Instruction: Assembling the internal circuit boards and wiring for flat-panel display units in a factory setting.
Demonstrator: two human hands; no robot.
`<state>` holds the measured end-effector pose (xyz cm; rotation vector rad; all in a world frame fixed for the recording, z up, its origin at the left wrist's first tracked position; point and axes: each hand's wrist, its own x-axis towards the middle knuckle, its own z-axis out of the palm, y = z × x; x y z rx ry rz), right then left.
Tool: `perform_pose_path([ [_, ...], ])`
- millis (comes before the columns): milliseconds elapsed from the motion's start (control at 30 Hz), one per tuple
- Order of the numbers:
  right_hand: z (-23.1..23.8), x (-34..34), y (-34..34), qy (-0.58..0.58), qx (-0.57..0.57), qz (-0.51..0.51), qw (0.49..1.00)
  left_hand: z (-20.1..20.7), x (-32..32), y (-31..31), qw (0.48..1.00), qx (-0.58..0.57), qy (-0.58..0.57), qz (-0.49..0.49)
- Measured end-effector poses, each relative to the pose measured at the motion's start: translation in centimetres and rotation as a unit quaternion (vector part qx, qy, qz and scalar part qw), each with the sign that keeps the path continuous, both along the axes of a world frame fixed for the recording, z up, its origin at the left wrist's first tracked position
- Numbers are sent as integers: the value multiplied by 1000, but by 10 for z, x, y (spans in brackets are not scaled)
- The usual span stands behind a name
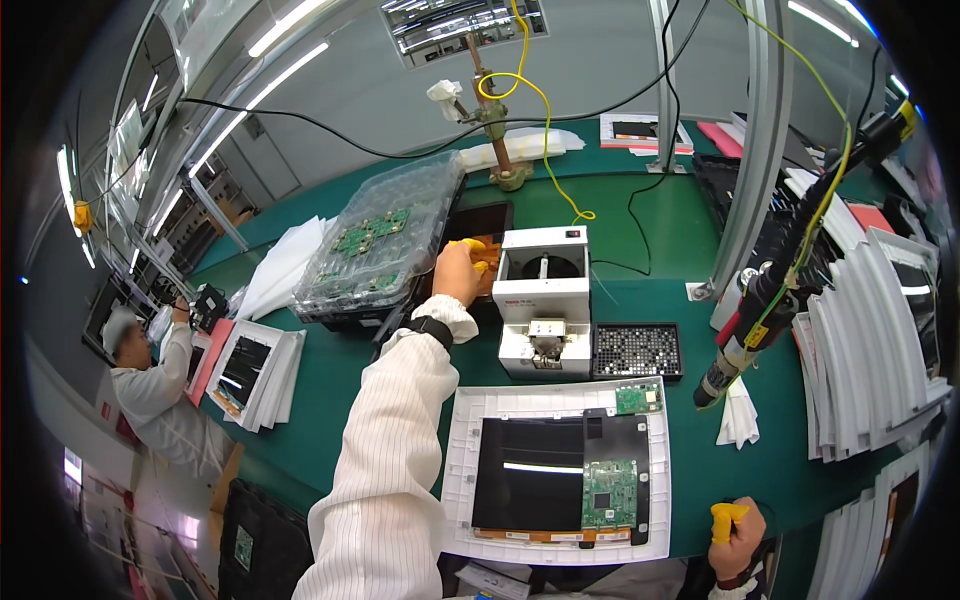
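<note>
The left hand (458,272), yellow-capped at the fingertips, pinched an orange strip (488,262) over the dark tray (490,222), just beside the white machine (543,300). The right hand (738,538) rested curled and empty at the green table's (380,350) near edge, by the white-framed panel (555,470).

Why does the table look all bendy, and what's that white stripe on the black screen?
Head view: the fisheye lens curves the table edge and the post near the rim, and the corners go black. The stripe on the screen is glare from ceiling lights. The left hand looks sharp, not blurred.
</note>
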<state>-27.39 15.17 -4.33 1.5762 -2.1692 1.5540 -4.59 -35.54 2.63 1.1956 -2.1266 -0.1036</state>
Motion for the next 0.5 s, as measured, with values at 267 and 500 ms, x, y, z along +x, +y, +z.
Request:
perform_pose_path([
  [267, -6, -7, 6, 3, -19, 31, 999, 41, -12, 53, 991, -50, 118, 42],
  [500, -2, -6, 8, -6, -33, 44, 998, 88, 4, 171, 783, 278, 534, -157],
])
